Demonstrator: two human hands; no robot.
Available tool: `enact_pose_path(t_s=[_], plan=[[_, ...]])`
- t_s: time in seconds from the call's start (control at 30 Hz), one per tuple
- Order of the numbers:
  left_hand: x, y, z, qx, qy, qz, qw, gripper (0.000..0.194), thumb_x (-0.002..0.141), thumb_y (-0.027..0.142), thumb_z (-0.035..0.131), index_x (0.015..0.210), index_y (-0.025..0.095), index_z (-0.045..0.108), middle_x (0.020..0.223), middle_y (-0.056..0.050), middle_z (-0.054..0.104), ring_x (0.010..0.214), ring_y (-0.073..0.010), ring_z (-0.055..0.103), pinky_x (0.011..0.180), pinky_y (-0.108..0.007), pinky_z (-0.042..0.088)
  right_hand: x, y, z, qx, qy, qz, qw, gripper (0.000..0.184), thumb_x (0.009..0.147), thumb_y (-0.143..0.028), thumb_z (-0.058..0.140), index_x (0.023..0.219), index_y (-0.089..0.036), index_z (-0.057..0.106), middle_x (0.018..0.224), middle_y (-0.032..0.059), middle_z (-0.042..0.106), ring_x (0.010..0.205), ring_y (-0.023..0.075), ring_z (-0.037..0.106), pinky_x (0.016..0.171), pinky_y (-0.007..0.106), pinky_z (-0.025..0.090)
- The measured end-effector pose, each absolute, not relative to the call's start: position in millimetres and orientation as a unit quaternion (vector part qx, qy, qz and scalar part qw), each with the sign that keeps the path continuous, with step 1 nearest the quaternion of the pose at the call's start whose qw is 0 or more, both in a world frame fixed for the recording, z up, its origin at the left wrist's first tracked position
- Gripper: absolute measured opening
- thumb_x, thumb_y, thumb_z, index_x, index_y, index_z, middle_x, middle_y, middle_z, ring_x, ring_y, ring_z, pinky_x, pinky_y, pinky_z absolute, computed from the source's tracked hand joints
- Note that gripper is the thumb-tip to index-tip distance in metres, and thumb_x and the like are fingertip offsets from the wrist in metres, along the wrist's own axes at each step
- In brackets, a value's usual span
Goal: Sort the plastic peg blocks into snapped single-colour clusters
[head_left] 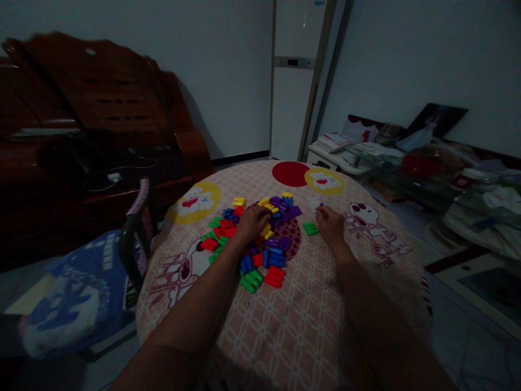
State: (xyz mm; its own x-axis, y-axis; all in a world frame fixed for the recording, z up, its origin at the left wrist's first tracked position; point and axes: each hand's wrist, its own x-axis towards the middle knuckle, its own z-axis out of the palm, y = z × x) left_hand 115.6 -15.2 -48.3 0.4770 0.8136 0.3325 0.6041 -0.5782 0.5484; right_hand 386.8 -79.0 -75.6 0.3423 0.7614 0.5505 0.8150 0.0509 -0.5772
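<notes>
My left hand (253,222) rests over a pile of plastic building blocks, fingers curled down among them. Whatever those fingers close on is hidden. Touching or right beside them are yellow blocks (267,232). Off to the right of the pile, my right hand (331,224) is pinched shut, and a small bit of a purple block (321,205) shows at its fingertips. A green block (310,228) lies on the tablecloth just left of that hand. Purple blocks (291,210) sit at the pile's far right, red blocks (274,276) and green blocks (251,281) at its near edge.
The round table (301,326) has a patterned pink cloth. A chair (136,233) with a blue cover stands at the left, before a wooden sofa (101,92). Cluttered glass shelving (431,190) runs along the right. A tall white cabinet unit (293,103) stands behind.
</notes>
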Motion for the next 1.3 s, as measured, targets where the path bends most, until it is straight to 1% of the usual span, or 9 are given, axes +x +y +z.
enact_pose_path(t_s=[0.13, 0.37, 0.6, 0.67, 0.77, 0.83, 0.93, 1.13, 1.3], plan=[[115.8, -14.8, -50.7, 0.836, 0.424, 0.297, 0.182, 0.026, 0.09, 0.025, 0.056, 0.106, 0.018, 0.075, 0.11, -0.009, 0.075, 0.101, -0.0236, 0.07, 0.095, -0.037, 0.054, 378.2, -80.0, -77.4, -0.667, -0.615, 0.019, 0.419, 0.02, 0.079, -0.027, 0.056, 0.076, -0.021, 0.076, 0.079, 0.0074, 0.075, 0.073, 0.0221, 0.068, 0.073, 0.032, 0.049], [118.7, -2.8, -42.6, 0.826, 0.433, 0.295, 0.207, 0.032, 0.09, 0.024, 0.054, 0.116, 0.018, 0.072, 0.114, -0.009, 0.075, 0.1, -0.0221, 0.07, 0.093, -0.035, 0.056, 380.3, -81.5, -74.8, -0.681, -0.548, 0.044, 0.484, 0.025, 0.08, -0.035, 0.055, 0.072, -0.021, 0.074, 0.062, 0.0031, 0.068, 0.063, 0.0193, 0.063, 0.064, 0.029, 0.047], [159.1, 34.2, -29.0, 0.897, 0.367, 0.206, 0.133, 0.056, 0.087, 0.028, 0.065, 0.142, 0.02, 0.056, 0.144, -0.012, 0.059, 0.136, -0.027, 0.053, 0.115, -0.041, 0.041, 378.5, -80.5, -78.7, -0.675, -0.568, 0.042, 0.469, 0.026, 0.079, -0.037, 0.053, 0.066, -0.022, 0.07, 0.059, 0.0016, 0.064, 0.059, 0.0174, 0.059, 0.061, 0.028, 0.043], [170.3, 39.1, -29.6, 0.914, 0.354, 0.16, 0.118, 0.055, 0.085, 0.03, 0.069, 0.139, 0.022, 0.059, 0.143, -0.013, 0.059, 0.135, -0.0282, 0.053, 0.114, -0.041, 0.041, 379.1, -80.4, -79.5, -0.675, -0.569, 0.042, 0.469, 0.027, 0.079, -0.038, 0.053, 0.066, -0.022, 0.069, 0.059, 0.0016, 0.063, 0.059, 0.0175, 0.058, 0.061, 0.028, 0.043], [176.6, 34.9, -31.2, 0.923, 0.362, 0.096, 0.088, 0.042, 0.084, 0.033, 0.072, 0.125, 0.023, 0.068, 0.131, -0.012, 0.065, 0.125, -0.0296, 0.06, 0.109, -0.041, 0.045, 380.0, -80.3, -80.1, -0.672, -0.572, 0.038, 0.469, 0.026, 0.078, -0.038, 0.052, 0.066, -0.021, 0.069, 0.06, 0.0019, 0.063, 0.059, 0.0174, 0.058, 0.062, 0.028, 0.043], [173.4, 25.9, -31.9, 0.924, 0.366, 0.081, 0.077, 0.036, 0.084, 0.029, 0.069, 0.12, 0.023, 0.07, 0.124, -0.012, 0.068, 0.118, -0.0291, 0.063, 0.105, -0.04, 0.047, 380.0, -79.9, -80.4, -0.672, -0.575, 0.034, 0.466, 0.025, 0.078, -0.036, 0.052, 0.066, -0.022, 0.069, 0.061, 0.0019, 0.064, 0.059, 0.0173, 0.058, 0.062, 0.028, 0.043], [162.6, 10.1, -32.8, 0.922, 0.363, 0.104, 0.084, 0.039, 0.083, 0.019, 0.066, 0.121, 0.022, 0.07, 0.121, -0.011, 0.07, 0.116, -0.0289, 0.064, 0.104, -0.039, 0.048, 379.0, -78.9, -80.9, -0.677, -0.578, 0.031, 0.454, 0.025, 0.078, -0.035, 0.053, 0.066, -0.022, 0.07, 0.062, 0.0028, 0.065, 0.061, 0.018, 0.06, 0.063, 0.028, 0.043], [146.9, 0.6, -34.6, 0.887, 0.366, 0.219, 0.178, 0.04, 0.077, 0.013, 0.066, 0.115, 0.023, 0.075, 0.116, -0.006, 0.075, 0.114, -0.0272, 0.066, 0.105, -0.038, 0.049, 375.5, -79.6, -79.4, -0.674, -0.587, 0.019, 0.448, 0.025, 0.08, -0.034, 0.054, 0.07, -0.021, 0.074, 0.066, 0.0055, 0.069, 0.063, 0.0197, 0.063, 0.064, 0.03, 0.044], [147.3, 5.6, -36.5, 0.776, 0.347, 0.354, 0.389, 0.033, 0.08, 0.02, 0.064, 0.111, 0.018, 0.073, 0.106, -0.006, 0.076, 0.098, -0.0236, 0.07, 0.093, -0.039, 0.054, 369.4, -82.4, -72.7, -0.649, -0.594, 0.02, 0.475, 0.025, 0.082, -0.035, 0.056, 0.074, -0.021, 0.074, 0.066, 0.0039, 0.07, 0.062, 0.0182, 0.063, 0.064, 0.028, 0.047]])
